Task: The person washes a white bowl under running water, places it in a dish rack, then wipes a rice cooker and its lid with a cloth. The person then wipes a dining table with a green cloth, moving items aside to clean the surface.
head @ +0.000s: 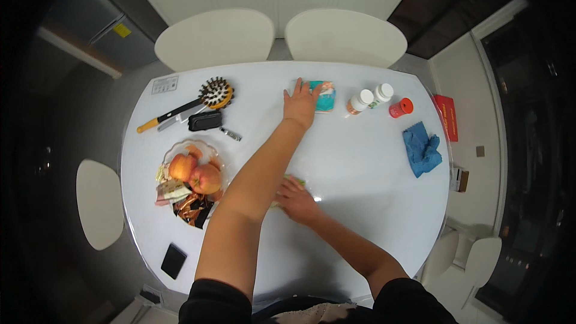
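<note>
My left hand [300,102] reaches across the table with its fingers spread. Its thumb side overlaps the left edge of a teal soft packet [326,101] with printing on it. Closer to me, my right hand [295,201] lies low over a flat item with a green edge [297,181]. Most of that item is hidden under the right hand and behind the left forearm, so what it is and whether the fingers grip it cannot be made out.
Right of the packet stand two white-capped bottles [361,101], a red canister [401,107] and a blue cloth [421,149]. Leftward are a hairbrush [217,93], a knife [173,121], a black case [205,120], nail clippers [231,134], a bowl with apples [205,178] and a phone [173,261].
</note>
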### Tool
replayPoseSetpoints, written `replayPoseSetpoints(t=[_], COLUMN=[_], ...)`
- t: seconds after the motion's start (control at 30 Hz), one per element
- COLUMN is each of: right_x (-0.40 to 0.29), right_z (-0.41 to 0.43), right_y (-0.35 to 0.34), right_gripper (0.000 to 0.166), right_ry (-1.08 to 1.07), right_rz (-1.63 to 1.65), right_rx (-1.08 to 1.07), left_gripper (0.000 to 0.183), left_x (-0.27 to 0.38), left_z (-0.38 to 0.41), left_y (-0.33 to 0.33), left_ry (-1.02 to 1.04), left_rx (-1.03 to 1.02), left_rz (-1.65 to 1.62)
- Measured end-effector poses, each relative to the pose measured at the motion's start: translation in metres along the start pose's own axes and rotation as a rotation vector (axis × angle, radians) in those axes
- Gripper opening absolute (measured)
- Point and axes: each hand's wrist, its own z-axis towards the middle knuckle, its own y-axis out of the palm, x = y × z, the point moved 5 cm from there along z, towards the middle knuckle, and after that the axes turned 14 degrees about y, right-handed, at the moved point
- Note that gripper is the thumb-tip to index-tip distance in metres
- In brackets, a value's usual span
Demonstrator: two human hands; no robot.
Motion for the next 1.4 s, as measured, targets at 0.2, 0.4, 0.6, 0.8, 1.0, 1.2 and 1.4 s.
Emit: replayPoseSetpoints(t=[0.2,0.4,0.6,0.8,1.0,1.2,1.4], right_x=[0.098,0.058,0.026,0.023,0.016,-0.016,-0.022], right_z=[-0.019,0.026,0.041,0.040,0.035,0.014,0.016], right_y=[-0.060,-0.032,-0.013,-0.013,-0.009,0.014,0.016], right_gripper=[0.043,0.053,0.056,0.057,0.058,0.056,0.057], right_ry=[0.409,0.519,0.456,0.445,0.498,0.415,0.410], right_rz=[-0.138,-0.102,-0.094,-0.077,-0.062,-0.026,-0.033], right_rx=[0.442,0.553,0.457,0.451,0.460,0.399,0.386], left_gripper=[0.058,0.025,0.020,0.021,0.011,0.020,0.033], left_x=[-0.023,-0.127,-0.120,-0.120,-0.088,-0.050,-0.055], left_z=[-0.075,-0.150,-0.153,-0.154,-0.140,-0.087,-0.047], left_y=[-0.043,-0.058,-0.038,-0.033,-0.035,-0.022,-0.014], left_ry=[-0.067,-0.280,-0.125,-0.082,-0.052,-0.223,-0.464], left_rx=[0.040,-0.095,-0.224,-0.096,0.006,-0.022,-0.048], left_rz=[-0.045,0.077,0.133,0.209,0.059,-0.060,-0.197])
